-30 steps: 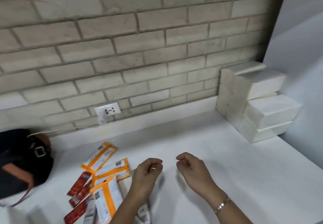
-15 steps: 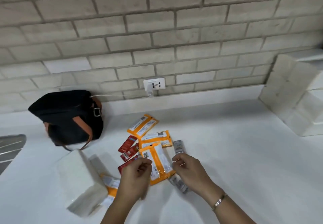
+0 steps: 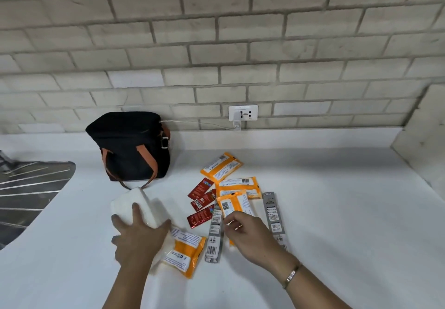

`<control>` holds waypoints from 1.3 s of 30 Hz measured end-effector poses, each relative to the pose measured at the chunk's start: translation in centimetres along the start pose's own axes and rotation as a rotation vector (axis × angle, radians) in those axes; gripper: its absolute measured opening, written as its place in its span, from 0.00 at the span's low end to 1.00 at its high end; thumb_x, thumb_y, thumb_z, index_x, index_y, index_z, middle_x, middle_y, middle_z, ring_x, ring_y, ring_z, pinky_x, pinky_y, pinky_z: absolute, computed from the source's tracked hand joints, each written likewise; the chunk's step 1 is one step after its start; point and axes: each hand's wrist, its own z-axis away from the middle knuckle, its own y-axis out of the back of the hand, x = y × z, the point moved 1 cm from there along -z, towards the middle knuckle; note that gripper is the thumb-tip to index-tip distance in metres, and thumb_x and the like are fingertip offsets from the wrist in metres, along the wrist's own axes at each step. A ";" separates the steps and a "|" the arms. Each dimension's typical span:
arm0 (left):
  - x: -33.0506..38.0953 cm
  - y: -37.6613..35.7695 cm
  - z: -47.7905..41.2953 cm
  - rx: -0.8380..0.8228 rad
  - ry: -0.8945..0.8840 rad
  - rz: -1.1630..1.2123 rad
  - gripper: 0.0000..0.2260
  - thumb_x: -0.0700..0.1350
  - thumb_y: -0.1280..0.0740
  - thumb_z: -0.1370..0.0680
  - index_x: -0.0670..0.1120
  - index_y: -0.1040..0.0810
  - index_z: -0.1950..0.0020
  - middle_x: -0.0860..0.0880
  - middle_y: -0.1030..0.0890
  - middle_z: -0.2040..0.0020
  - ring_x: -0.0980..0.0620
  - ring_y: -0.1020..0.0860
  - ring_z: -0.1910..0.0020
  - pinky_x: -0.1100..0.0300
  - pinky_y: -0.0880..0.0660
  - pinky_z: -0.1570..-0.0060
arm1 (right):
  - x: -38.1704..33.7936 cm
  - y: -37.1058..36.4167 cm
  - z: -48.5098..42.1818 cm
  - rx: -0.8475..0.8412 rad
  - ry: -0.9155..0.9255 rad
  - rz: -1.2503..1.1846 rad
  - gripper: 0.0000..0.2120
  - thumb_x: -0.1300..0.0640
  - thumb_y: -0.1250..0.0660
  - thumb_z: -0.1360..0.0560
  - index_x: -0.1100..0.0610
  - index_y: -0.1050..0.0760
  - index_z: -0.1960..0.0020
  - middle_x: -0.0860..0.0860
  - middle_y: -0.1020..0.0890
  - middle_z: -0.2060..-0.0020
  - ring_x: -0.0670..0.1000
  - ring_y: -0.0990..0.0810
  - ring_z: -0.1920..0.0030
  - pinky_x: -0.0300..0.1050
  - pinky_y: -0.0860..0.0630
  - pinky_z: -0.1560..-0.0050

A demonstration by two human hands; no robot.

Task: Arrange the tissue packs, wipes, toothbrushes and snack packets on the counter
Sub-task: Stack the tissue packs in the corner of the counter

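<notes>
On the head view, our left hand (image 3: pixel 137 239) lies with fingers spread over the white, block-shaped, film-wrapped tissue pack (image 3: pixel 144 202), which sits toward the front edge of the white counter (image 3: pixel 337 212), left of the pile. No finger visibly curls round it. Our right hand (image 3: pixel 245 234) pinches the near end of a flat orange-and-white wipes packet (image 3: pixel 234 206) at mid-counter. A long grey card toothbrush pack (image 3: pixel 215 231) and glossy red snack packets (image 3: pixel 201 202) lie just beside the packet.

We judge the tissue pack light and squashy, best spanned across its short sides. The wipes packet looks limp and slick, so an end pinch may let it sag. A black fabric bag (image 3: pixel 131 147) stands at the back edge.
</notes>
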 end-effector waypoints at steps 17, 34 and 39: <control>12.4 1.3 9.8 -0.071 -0.460 0.656 0.30 0.51 0.18 0.34 0.60 0.21 0.34 0.50 0.24 0.32 0.44 0.22 0.36 0.44 0.22 0.39 | 4.1 8.8 1.6 0.116 -0.141 -0.495 0.12 0.39 0.32 0.24 0.40 0.23 0.42 0.49 0.17 0.44 0.48 0.17 0.50 0.42 0.24 0.54; 33.4 -14.3 30.3 -0.899 -0.586 0.861 0.26 0.55 0.29 0.29 0.64 0.25 0.30 0.58 0.17 0.36 0.55 0.17 0.40 0.50 0.21 0.41 | 13.1 29.6 9.2 0.653 0.047 -0.981 0.30 0.45 0.25 0.32 0.43 0.29 0.31 0.42 0.15 0.44 0.49 0.15 0.44 0.53 0.17 0.43; 37.3 -19.2 35.7 -1.072 -0.395 0.865 0.36 0.63 0.22 0.40 0.61 0.24 0.32 0.54 0.16 0.37 0.50 0.16 0.39 0.44 0.22 0.38 | 16.5 36.2 12.1 0.857 0.132 -0.837 0.38 0.47 0.22 0.33 0.39 0.34 0.26 0.38 0.20 0.36 0.42 0.19 0.39 0.44 0.19 0.44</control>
